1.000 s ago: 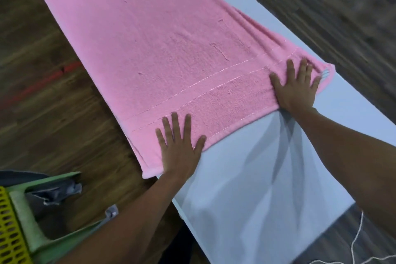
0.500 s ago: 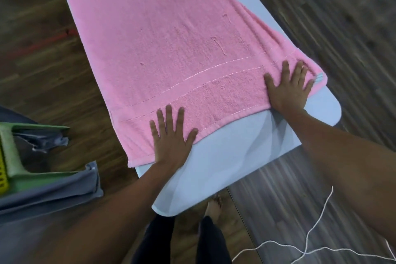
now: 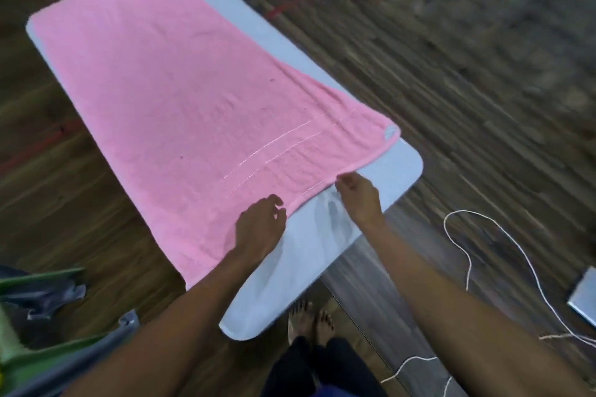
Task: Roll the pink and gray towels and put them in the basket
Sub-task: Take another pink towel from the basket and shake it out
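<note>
Lengthwise, fuzzy pink towel (image 3: 193,100) on smooth round-cornered table (image 3: 309,255), left hand (image 3: 260,226) and right hand (image 3: 358,194) pinching stitched hem.

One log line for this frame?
pink towel flat on table | left hand at near hem, grip unclear | right hand pinches hem | roll not started

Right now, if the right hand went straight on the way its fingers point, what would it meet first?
The right hand points away from the body, toward the pink towel. The towel's near hem comes first, with the fingertips about touching it already. Blur hides any pinch.
</note>
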A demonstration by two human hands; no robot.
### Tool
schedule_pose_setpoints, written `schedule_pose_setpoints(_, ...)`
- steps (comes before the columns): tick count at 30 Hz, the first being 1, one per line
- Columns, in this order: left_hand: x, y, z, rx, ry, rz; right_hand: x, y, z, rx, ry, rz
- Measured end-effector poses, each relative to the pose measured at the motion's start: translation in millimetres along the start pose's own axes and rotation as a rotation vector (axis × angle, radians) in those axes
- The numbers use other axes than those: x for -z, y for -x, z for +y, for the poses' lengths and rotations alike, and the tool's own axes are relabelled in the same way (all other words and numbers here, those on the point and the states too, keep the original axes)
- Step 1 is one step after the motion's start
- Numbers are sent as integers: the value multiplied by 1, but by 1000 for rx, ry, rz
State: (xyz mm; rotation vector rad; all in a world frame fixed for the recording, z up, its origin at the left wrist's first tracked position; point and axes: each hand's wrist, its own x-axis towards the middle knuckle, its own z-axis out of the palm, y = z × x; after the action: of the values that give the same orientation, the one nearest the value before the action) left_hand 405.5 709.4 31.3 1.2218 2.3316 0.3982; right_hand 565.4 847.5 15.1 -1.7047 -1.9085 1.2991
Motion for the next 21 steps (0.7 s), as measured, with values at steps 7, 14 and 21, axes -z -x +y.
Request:
schedule_pose_setpoints(7,9,-14,117,-263,-37,-128,79,49,20,-198,-397,95)
schedule_pose_setpoints(14,-20,-61,250,-462,-58,-217,180,11,69,-209,-427,247)
schedule_pose_setpoints(21,-80,-139,390,-492,-31,-279,304,-68,104,-257,-498,323)
